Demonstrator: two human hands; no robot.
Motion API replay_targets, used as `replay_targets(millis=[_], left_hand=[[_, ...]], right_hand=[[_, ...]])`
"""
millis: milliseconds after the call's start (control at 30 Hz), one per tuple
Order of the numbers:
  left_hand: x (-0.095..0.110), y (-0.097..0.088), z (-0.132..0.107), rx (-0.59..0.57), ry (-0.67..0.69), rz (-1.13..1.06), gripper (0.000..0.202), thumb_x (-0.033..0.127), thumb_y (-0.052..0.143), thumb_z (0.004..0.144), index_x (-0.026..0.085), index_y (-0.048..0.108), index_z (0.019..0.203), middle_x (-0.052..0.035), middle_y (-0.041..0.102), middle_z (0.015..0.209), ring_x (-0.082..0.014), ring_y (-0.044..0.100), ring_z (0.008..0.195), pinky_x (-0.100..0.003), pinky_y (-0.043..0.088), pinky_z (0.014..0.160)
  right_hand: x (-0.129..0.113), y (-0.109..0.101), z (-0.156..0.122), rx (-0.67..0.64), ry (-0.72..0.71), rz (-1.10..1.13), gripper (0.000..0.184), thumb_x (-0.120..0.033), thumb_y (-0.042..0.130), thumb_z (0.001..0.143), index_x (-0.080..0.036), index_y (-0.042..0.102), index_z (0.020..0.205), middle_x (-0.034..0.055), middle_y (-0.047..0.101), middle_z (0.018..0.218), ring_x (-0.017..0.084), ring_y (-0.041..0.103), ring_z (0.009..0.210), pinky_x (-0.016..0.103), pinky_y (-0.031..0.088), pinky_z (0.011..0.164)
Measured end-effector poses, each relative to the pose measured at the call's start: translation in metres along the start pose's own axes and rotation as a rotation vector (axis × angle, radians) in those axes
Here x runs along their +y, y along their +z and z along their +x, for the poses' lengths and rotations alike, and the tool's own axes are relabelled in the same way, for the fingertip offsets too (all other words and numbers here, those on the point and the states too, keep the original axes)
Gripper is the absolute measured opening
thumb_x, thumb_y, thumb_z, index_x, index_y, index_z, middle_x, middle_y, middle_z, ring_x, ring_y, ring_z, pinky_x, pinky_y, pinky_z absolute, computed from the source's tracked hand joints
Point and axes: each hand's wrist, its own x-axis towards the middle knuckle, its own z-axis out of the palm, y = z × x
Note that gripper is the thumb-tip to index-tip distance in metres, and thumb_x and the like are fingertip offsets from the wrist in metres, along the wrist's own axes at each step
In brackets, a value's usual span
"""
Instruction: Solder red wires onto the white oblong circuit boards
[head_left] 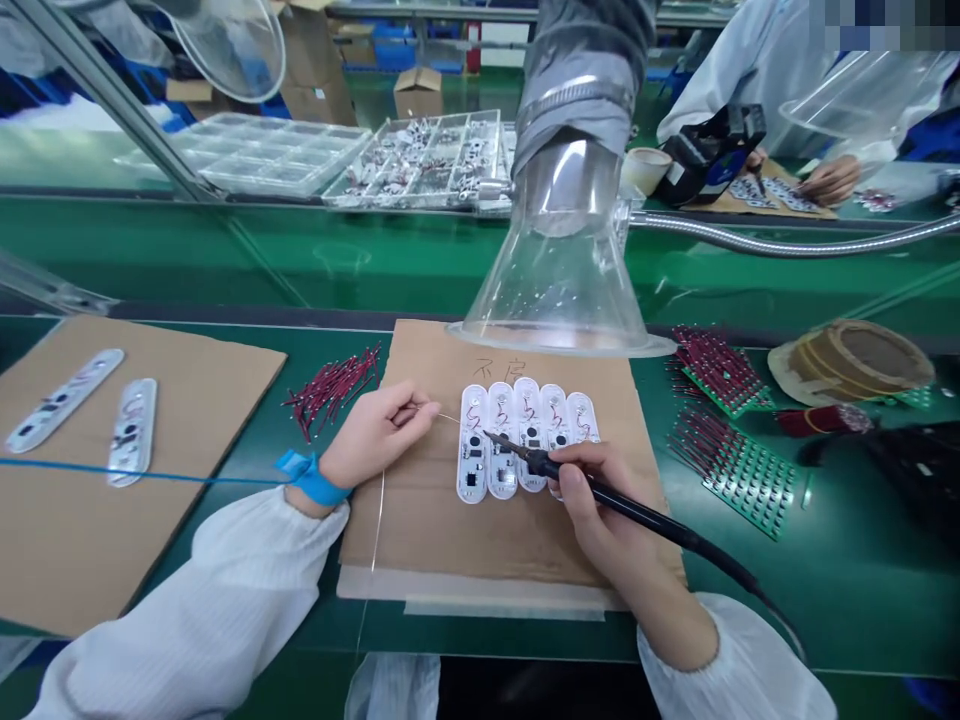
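While the green desk [862,600] ran across the frame, a brown cardboard sheet [465,545] lay at centre. At upper left sat a clear divided tray [277,158]; at upper centre a second tray [493,150] held small whitish parts [416,140] in its compartments. Right of centre, the right hand [611,525] gripped a black soldering iron [652,517], its tip by the two leftmost of five white circuit boards [530,415] on the sheet. Left of these, the left hand [386,425] pinched thin wire [449,417] between thumb and fingers.

Green bench [862,590] — cardboard sheets [435,545], red wires [334,390], green boards [757,485] on it
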Motion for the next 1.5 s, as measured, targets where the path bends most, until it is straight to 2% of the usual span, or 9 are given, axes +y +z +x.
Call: replay_targets(millis=[200,633,833,1000,1133,1500], left_hand=[[0.0,0.0,-0.002,0.046,0.042,0.04,0.025,0.029,0.063,0.101,0.02,0.06,0.078,0.0094,0.035,0.061,-0.0098,0.035,0.055,-0.023,0.031,0.056],[0.0,0.0,-0.002,0.023,0.104,0.075,0.025,0.028,0.063,0.102,0.019,0.062,0.079,0.009,0.037,0.061,-0.009,0.036,0.054,-0.023,0.031,0.056],[0.001,-0.004,-0.001,0.064,0.102,0.088,0.026,0.027,0.063,0.1,0.019,0.06,0.075,0.009,0.036,0.06,-0.0088,0.035,0.053,-0.023,0.03,0.055],[0.0,-0.004,0.0,0.059,0.112,0.087,0.026,0.027,0.062,0.099,0.02,0.059,0.074,0.0091,0.036,0.06,-0.0087,0.035,0.053,-0.023,0.03,0.055],[0.0,-0.005,0.0,0.052,0.105,0.087,0.027,0.027,0.061,0.1,0.02,0.057,0.074,0.009,0.036,0.06,-0.0087,0.035,0.052,-0.023,0.03,0.055],[0.0,-0.004,0.0,0.03,0.162,0.093,0.026,0.026,0.062,0.1,0.02,0.059,0.075,0.0086,0.037,0.06,-0.0091,0.036,0.053,-0.023,0.03,0.055]], right_hand=[[0.003,0.001,-0.001,-0.032,0.0,-0.032,0.013,-0.039,0.064,0.111,-0.029,0.072,0.11,-0.0025,0.079,0.082,0.015,0.077,0.065,0.024,0.057,0.058],[-0.006,0.0,0.006,-0.055,-0.112,-0.116,0.014,-0.036,0.062,0.112,-0.027,0.07,0.104,-0.0038,0.08,0.08,0.014,0.077,0.065,0.022,0.059,0.061],[0.003,0.0,-0.003,-0.021,-0.023,-0.057,0.015,-0.041,0.063,0.113,-0.03,0.072,0.111,-0.0028,0.08,0.083,0.016,0.078,0.067,0.024,0.061,0.061],[0.0,0.002,0.001,-0.041,-0.078,-0.092,0.021,-0.046,0.064,0.113,-0.028,0.073,0.107,-0.002,0.081,0.081,0.016,0.077,0.064,0.024,0.06,0.059],[-0.003,0.003,0.004,-0.067,-0.103,-0.086,0.023,-0.048,0.064,0.112,-0.028,0.073,0.109,-0.0008,0.083,0.085,0.018,0.081,0.07,0.025,0.063,0.062],[-0.001,0.005,0.005,-0.1,-0.085,-0.083,0.023,-0.048,0.066,0.111,-0.028,0.075,0.108,0.0009,0.085,0.089,0.02,0.083,0.076,0.028,0.065,0.067]])
